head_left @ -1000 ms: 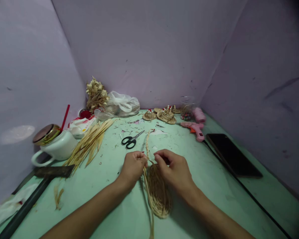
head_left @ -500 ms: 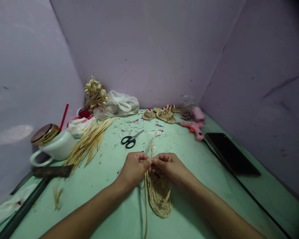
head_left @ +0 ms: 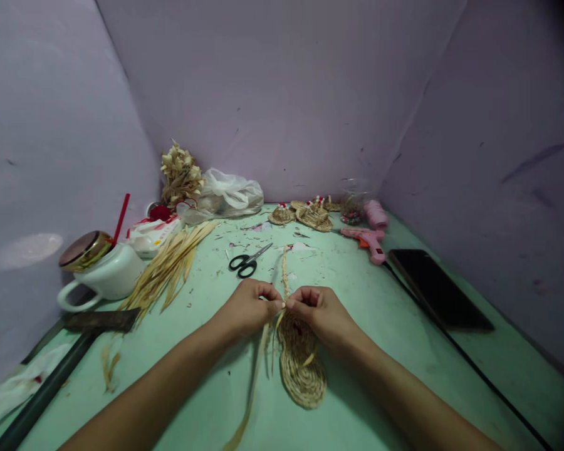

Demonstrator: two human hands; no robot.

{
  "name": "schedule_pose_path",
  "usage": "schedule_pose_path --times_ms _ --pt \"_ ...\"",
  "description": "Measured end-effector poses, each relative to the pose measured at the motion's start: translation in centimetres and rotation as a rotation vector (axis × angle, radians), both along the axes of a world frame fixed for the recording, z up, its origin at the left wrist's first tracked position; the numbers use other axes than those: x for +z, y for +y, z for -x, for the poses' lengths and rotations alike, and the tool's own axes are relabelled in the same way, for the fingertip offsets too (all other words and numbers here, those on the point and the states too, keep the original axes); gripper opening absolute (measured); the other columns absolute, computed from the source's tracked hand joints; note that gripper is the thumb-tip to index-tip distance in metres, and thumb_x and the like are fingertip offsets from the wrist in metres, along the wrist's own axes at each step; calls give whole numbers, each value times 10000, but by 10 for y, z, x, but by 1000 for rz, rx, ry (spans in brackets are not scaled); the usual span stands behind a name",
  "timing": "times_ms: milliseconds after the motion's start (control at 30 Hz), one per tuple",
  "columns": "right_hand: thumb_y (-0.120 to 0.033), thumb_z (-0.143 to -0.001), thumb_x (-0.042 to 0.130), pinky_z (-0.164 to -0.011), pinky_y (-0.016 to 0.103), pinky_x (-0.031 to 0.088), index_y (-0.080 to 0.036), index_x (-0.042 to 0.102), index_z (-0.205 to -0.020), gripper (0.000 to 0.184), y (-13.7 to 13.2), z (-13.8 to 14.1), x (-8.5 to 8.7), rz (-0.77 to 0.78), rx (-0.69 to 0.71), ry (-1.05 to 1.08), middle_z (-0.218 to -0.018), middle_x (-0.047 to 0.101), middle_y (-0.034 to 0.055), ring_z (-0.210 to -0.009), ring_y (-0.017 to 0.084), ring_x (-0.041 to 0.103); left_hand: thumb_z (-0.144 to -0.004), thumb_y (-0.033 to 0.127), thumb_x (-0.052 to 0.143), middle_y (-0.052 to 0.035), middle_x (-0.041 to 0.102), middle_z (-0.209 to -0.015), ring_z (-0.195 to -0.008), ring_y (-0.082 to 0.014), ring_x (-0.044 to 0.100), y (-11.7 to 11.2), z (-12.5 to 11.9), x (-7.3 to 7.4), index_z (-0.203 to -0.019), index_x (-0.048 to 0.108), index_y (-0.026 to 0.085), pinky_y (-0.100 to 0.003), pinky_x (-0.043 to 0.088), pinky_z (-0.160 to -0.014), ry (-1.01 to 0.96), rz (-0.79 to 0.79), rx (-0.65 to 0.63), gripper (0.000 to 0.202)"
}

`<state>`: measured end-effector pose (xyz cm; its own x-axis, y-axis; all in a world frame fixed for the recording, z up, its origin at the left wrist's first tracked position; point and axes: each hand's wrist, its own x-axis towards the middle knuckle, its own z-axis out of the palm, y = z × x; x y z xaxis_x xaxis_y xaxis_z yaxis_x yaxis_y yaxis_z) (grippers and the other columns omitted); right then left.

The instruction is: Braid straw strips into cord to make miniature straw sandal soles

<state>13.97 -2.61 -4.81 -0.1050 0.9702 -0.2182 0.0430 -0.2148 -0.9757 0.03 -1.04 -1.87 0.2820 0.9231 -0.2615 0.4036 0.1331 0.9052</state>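
Note:
An oval woven straw mat [head_left: 303, 369] lies on the green table [head_left: 207, 388] right in front of me. A thin straw braid [head_left: 284, 270] runs from its top edge away from me. My left hand [head_left: 247, 307] and my right hand [head_left: 320, 311] meet at the base of that braid, both with fingers pinched shut on the straw strands. Loose strands [head_left: 254, 391] trail from under my left hand toward the near edge.
Black scissors [head_left: 248, 260] lie just beyond my hands. A bundle of straw strips [head_left: 169, 266], a white mug [head_left: 104, 275] and a dark hammer-like tool [head_left: 70, 351] are to the left. A pink glue gun [head_left: 369, 241], a black phone [head_left: 439, 289] and small woven pieces [head_left: 305, 216] are to the right and back.
My hands have drawn together at the braid's base. The braid has shifted slightly, and the loose strands now swing out to the lower left.

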Motion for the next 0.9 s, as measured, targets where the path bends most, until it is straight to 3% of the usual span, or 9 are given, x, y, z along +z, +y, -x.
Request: schedule_pose_path --times_ms 233,400,633,800,900 --pt "-262 -621 564 -395 188 268 -131 547 -578 139 -2 6 -6 -68 -64 -97 -458 492 -17 -411 65 382 -572 161 514 54 369 -322 -326 -52 285 1 -3 8 -553 561 122 -192 193 -363 -2 210 95 64" --pt "-284 -638 572 -412 190 292 -125 557 -597 165 -4 7 -6 -25 -33 -10 -510 542 8 -428 64 406 -571 161 517 40 414 -309 -277 -50 300 2 -1 7 -546 536 129 -177 184 -317 -47 277 81 45" --pt "-260 -578 620 -388 185 243 -134 523 -574 159 -7 8 2 106 -53 173 -428 453 -41 -381 47 353 -560 187 583 74 383 -293 -259 -37 271 1 0 -1 -589 461 165 -145 145 -287 -133 302 106 127" --pt "-263 -582 629 -398 188 252 -131 530 -581 165 -7 7 6 168 10 262 -444 507 -20 -379 51 383 -588 228 576 23 501 -401 -282 -61 382 0 1 1 -610 490 144 -156 250 -281 -152 388 -8 123" --pt "-266 -577 636 -378 181 215 -120 546 -573 171 -6 5 8 184 26 289 -402 478 -37 -345 31 332 -593 223 561 15 498 -411 -296 -67 402 1 2 2 -551 491 134 -166 282 -285 -78 351 -23 121"
